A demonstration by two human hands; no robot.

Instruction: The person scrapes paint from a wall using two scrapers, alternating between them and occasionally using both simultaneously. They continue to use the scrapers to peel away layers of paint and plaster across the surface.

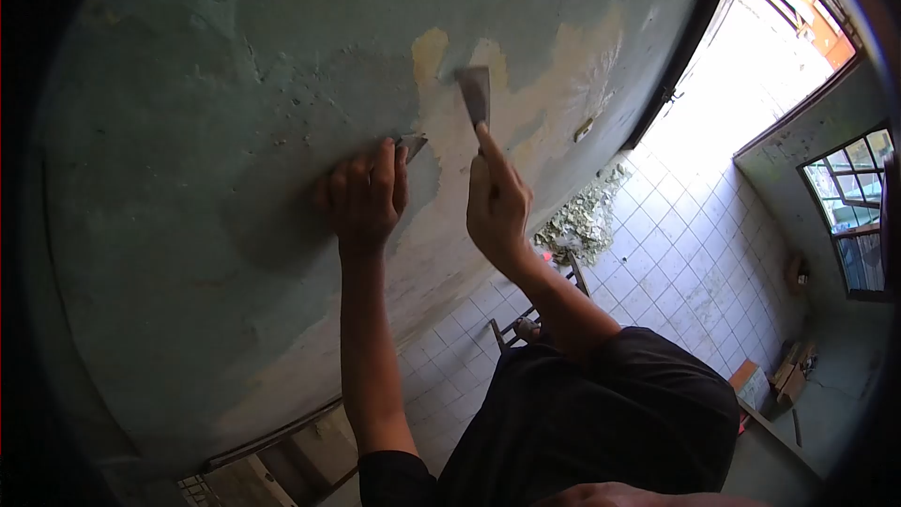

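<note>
My left hand (pixel 366 190) is against the green-grey painted wall (pixel 188 178), its fingers closed on a small pointed piece (pixel 413 145) that looks like a blade or a paint flake. To the right, my right hand (pixel 499 202) grips a scraper (pixel 476 96) with a wide flat blade, the index finger stretched along it. The blade points up over a bare, pale patch of wall (pixel 455 127) with yellowish edges. Whether the blade touches the wall cannot be told. The scraper's handle is hidden in my palm.
A heap of paint flakes (pixel 584 223) lies on the tiled floor (pixel 690 253) by the wall. Below me stands a dark metal frame or ladder (pixel 507 330). An open doorway (pixel 741 66) is at upper right, a barred window (pixel 854 197) beyond. Wooden pieces (pixel 793 374) lie lower right.
</note>
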